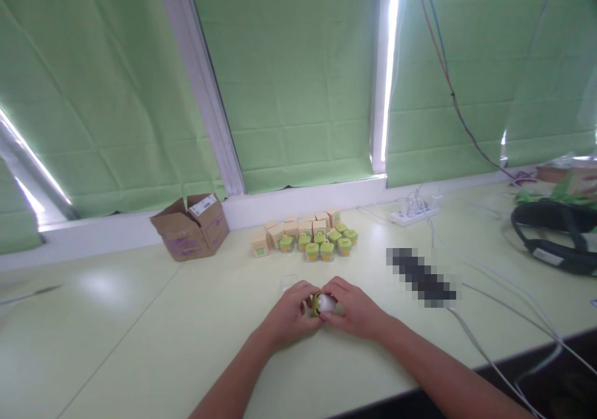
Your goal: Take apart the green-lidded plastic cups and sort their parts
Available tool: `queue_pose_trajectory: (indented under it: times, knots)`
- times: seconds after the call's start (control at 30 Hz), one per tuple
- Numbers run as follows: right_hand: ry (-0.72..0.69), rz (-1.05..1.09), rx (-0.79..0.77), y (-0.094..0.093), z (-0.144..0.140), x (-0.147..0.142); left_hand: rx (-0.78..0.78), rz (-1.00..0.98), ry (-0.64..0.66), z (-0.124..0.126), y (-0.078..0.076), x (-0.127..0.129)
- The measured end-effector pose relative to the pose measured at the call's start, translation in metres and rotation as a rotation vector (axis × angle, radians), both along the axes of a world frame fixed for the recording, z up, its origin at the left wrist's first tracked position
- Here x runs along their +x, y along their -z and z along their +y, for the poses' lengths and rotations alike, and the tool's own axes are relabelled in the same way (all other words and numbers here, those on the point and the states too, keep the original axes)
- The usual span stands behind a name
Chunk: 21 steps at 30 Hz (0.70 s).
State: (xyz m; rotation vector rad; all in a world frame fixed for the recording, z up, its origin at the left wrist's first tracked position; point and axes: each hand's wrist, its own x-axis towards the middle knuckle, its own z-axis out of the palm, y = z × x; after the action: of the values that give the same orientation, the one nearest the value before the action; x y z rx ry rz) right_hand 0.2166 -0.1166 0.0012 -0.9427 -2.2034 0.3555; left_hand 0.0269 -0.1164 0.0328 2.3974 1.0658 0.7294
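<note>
Open cardboard box (191, 229) on worktop (177, 338), beyond and left of left grip (291, 313). Small cream boxes (278, 235) beyond left grip; clear plastic piece (288, 278) just past its fingers, blurry. Left grip pinches green end of small green-and-white object (326, 303), which sits between both grips. Green-lidded containers (326, 250) beyond. Right grip (354, 310) holds white end. Power strip (415, 217) beyond it, rightward; black headset (555, 239) farther right.

I count one green-and-white item (325, 304) in my grip, nine visible green-topped containers (327, 249), at least seven beige boxes (260, 244), one cardboard carton (189, 235), one power strip (402, 219).
</note>
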Motion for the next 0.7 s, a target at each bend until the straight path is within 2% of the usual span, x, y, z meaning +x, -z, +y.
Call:
queue_pose_trajectory:
  times: [0.23,0.47,0.7]
  knots:
    - [0.038,0.053,-0.002,0.0024,0.0012,-0.0021,-0.004,0.040,-0.093,0.0010,0.0037,-0.0007]
    - [0.014,0.100,0.025,-0.0031,-0.0003,-0.0003,-0.029,-0.008,-0.107,0.0032,0.0053,-0.0005]
    - [0.048,0.199,0.063,-0.0025,0.0020,0.0030,-0.019,-0.056,-0.131,0.0064,0.0081,-0.0040]
